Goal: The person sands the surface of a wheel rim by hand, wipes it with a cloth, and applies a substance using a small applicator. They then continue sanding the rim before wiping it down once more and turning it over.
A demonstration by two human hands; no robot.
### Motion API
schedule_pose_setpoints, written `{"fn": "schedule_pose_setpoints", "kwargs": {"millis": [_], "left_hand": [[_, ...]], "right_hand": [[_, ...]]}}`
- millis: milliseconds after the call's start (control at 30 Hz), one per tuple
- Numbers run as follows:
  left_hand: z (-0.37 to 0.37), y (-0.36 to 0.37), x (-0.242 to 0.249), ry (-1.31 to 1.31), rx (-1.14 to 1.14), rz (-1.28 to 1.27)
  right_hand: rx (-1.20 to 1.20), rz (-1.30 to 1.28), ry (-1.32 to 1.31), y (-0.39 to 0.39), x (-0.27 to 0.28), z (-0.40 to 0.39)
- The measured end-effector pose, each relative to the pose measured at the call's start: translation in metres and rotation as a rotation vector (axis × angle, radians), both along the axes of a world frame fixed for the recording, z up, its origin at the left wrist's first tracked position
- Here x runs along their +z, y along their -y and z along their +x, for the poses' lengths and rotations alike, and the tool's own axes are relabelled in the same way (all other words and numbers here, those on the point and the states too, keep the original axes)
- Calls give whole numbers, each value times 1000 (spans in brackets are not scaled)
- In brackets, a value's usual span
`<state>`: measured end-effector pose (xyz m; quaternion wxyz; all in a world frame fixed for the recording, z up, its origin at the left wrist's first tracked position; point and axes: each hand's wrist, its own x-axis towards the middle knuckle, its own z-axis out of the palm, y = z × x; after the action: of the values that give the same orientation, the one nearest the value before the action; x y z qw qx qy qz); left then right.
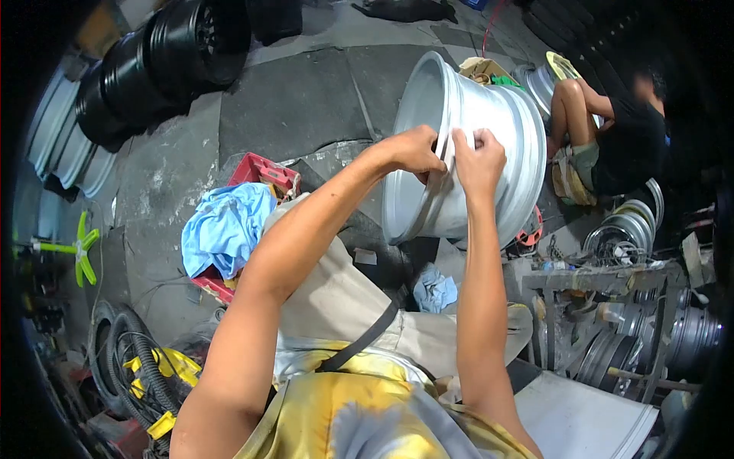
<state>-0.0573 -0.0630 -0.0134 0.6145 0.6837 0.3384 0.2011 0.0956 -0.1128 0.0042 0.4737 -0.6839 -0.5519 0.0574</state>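
Observation:
A bare silver wheel rim [501, 115] stands on its side in front of me, its open mouth facing left. My left hand [417, 153] is at the near lip, its fingers closed over the edge. Close beside it, my right hand [480, 159] rests against the outside of the barrel, fingers curled in and thumb raised. Whatever the right fingers may pinch is hidden. A crumpled light blue cloth [434, 289] lies on the floor below the rim, near my leg.
To my left a red crate [264, 172] carries a blue cloth [229, 222]. Black rims [168, 61] are stacked at the far left. A seated person [627, 130] works at the right. A metal rack [604, 279] with rims stands nearer. Hoses [141, 367] lie at lower left.

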Motion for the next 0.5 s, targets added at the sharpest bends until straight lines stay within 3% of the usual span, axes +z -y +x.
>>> {"fn": "schedule_pose_setpoints", "kwargs": {"millis": [100,200,267,333,400,433,500], "left_hand": [[-2,-5,0,-20,12,33],[-9,-8,8,-18,17,-3],[-18,-13,10,61,-223,-51],[-26,-15,16,2,-210,29],[-29,-21,19,63,-105,-36],[-27,-23,17,132,-26,7],[-22,-23,14,142,42,-11]], "right_hand": [[-2,70,-27,-29,5,-5],[34,53,54,-4,-3,0],[144,-126,37,36,-9,13],[206,-188,40,71,-31,23],[151,-143,-245,97,-47,19],[151,-150,-249,104,-51,15],[-10,-99,-338,111,-56,4]]}}
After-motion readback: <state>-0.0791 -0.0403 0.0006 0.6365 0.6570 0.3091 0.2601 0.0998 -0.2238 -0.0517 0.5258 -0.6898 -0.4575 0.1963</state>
